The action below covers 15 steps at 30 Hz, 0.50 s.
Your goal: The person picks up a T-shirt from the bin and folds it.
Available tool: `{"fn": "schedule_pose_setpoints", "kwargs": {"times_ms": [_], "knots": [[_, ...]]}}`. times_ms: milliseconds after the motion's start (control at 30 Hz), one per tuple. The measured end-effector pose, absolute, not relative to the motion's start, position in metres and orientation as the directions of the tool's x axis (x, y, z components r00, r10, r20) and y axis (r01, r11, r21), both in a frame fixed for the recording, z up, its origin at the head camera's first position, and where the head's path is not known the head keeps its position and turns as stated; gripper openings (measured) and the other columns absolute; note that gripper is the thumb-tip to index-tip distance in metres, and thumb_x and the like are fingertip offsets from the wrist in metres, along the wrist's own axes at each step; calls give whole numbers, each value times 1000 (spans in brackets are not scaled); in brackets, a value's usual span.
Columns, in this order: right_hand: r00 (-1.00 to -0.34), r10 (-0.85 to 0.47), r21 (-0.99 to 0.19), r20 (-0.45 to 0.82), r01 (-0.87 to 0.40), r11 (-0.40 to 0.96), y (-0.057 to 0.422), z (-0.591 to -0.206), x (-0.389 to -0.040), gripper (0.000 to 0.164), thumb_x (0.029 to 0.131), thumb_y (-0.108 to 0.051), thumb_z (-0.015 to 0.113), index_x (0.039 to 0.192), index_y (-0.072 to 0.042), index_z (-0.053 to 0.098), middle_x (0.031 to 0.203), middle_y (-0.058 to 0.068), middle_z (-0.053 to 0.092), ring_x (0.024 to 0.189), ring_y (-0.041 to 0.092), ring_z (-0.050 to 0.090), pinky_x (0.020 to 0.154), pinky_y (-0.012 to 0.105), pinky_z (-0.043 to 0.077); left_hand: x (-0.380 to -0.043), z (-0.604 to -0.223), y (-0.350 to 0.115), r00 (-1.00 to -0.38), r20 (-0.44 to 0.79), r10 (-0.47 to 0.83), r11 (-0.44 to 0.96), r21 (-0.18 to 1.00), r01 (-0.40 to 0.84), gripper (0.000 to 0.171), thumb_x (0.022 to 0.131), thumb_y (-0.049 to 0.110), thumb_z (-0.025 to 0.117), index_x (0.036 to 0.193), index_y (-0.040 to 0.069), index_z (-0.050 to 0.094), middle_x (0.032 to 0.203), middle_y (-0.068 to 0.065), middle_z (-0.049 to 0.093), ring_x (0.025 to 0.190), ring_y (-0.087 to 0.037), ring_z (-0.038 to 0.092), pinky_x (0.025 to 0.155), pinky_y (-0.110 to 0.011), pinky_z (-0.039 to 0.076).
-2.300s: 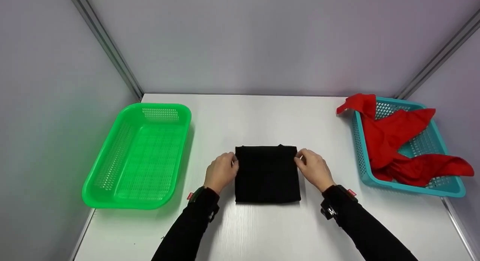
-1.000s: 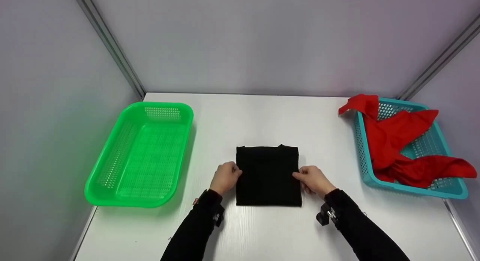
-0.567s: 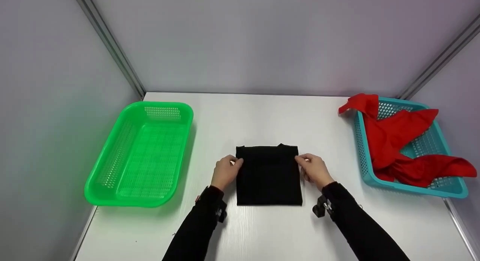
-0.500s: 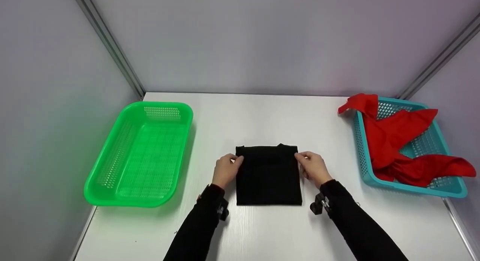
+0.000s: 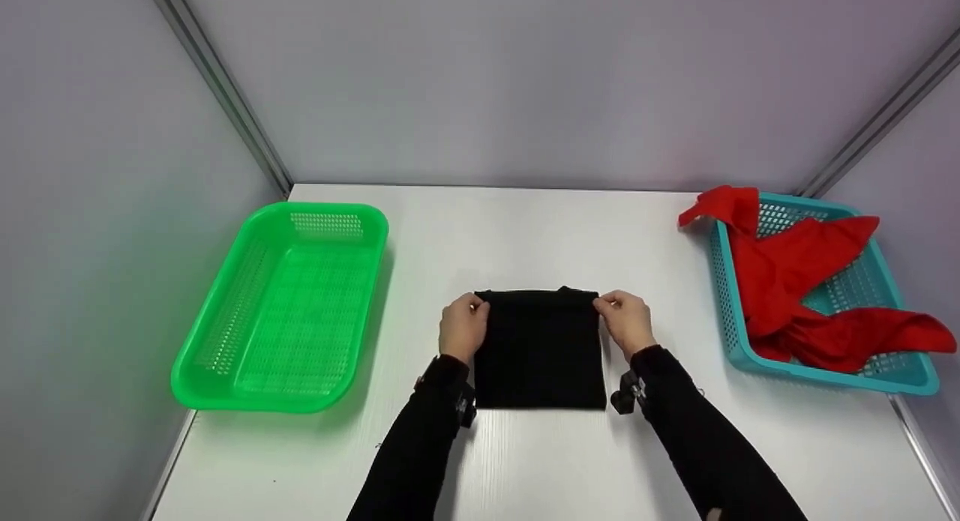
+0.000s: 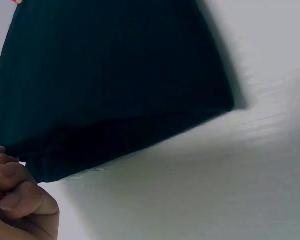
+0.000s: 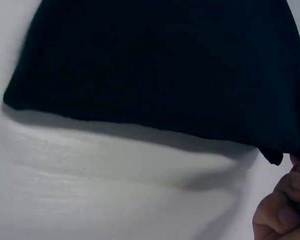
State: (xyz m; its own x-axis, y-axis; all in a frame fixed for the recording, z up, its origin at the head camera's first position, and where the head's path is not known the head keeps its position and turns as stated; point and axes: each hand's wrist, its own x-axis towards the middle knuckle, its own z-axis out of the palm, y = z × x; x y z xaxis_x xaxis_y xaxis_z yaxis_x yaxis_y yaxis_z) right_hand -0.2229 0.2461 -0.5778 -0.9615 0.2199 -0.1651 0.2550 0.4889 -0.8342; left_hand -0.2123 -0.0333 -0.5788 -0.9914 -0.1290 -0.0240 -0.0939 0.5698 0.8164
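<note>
A black garment [image 5: 538, 356], folded into a near-square, lies in front of me on the white table. At its far left corner my left hand [image 5: 463, 330] pinches the fabric between thumb and curled fingers. My right hand [image 5: 626, 322] pinches the far right corner the same way. In the left wrist view, the dark cloth [image 6: 115, 65] hangs slightly raised beside the fingers [image 6: 25, 200]. The right wrist view has the cloth's side edge lifted off the table with a shadow under it, and curled fingers [image 7: 285, 215] at its corner.
To the left stands a green plastic basket [image 5: 369, 296] with nothing in it. A blue basket [image 5: 832, 378] stands at the right, with a red cloth [image 5: 780, 281] draped in it and over its rim. Grey panels [image 5: 480, 94] enclose the table [image 5: 480, 229] at the back and sides.
Both hands have slid away from me along the garment's sides, from about mid-side a second ago to its far corners. The garment and baskets have stayed in place.
</note>
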Motion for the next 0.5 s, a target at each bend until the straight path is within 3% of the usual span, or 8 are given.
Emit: {"fn": "schedule_pose_setpoints", "kwargs": {"times_ms": [200,333,500], "knots": [[-969,230,-735,-93,223,640,243,-589,-224,23,99,-16,65,105,3,76,102,18,73,93,33,65,78,37,51,-213,-580,-29,-981,-72,-182,624,762,-172,14,102,18,63,92,11,68,86,-6,69,71,-22,63,66,-38,51],[-971,227,-704,-77,214,677,238,-592,-225,24,98,-15,64,104,4,76,103,21,74,94,37,66,85,47,51,-215,-584,-28,-968,-128,-214,643,728,-238,14,102,21,63,92,12,67,94,-6,72,81,-26,68,72,-43,55],[-971,222,-691,-90,221,688,238,-591,-226,25,98,-19,65,103,3,74,93,18,72,84,33,64,75,40,50,-216,-588,-28,-964,-153,-217,633,730,-258,14,102,23,64,95,12,69,99,-6,73,85,-27,69,76,-45,55]]}}
